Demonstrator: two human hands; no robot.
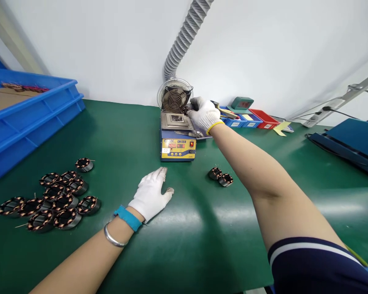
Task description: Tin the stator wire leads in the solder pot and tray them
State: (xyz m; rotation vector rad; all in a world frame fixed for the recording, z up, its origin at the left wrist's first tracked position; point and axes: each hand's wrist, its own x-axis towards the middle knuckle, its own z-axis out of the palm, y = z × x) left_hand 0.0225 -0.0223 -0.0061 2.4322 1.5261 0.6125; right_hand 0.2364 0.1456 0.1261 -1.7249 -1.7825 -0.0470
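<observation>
Your right hand [204, 113] pinches a coil ring [187, 110], which pokes out at eight o'clock from your fingertips [196, 101], by the fan [174, 99]. Your left hand [151, 194] rests on the green table [125, 134], thumb wide from fingers. Two more rings [225, 180] sit at its three o'clock.

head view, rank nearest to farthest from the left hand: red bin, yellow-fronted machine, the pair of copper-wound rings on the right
From the left hand:
1. Yellow-fronted machine, just ahead
2. Pair of copper-wound rings, to its right
3. Red bin, back right
</observation>
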